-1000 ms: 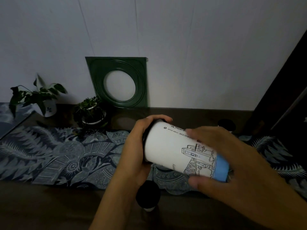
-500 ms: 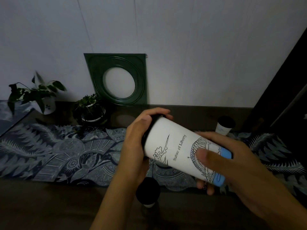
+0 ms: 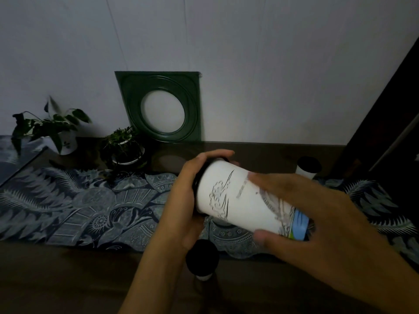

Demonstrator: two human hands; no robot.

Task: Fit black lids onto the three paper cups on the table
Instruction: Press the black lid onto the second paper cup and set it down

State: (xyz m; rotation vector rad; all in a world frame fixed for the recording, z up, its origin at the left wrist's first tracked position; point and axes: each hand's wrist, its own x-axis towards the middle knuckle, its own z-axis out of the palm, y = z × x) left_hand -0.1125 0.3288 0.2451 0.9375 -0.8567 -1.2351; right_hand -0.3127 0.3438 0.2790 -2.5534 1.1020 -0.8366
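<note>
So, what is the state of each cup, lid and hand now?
Held cup: tilted, off the table, lid at its mouth.
Near cup: upright, lidded.
Far cup: upright, lidded.
Left hand: pressing the lid.
Right hand: gripping the base.

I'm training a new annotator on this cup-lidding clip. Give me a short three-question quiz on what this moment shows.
1. True or false: the held paper cup stands upright on the table.
2. Which hand covers the black lid at the cup's mouth? A) left hand B) right hand C) neither
3. Fill in: besides the held cup, ___ other cups with black tops are in view, the near cup and the far cup.

Key
1. False: it is held tilted in the air, mouth toward the left.
2. A; the right hand grips the cup's base end.
3. Two.
</note>
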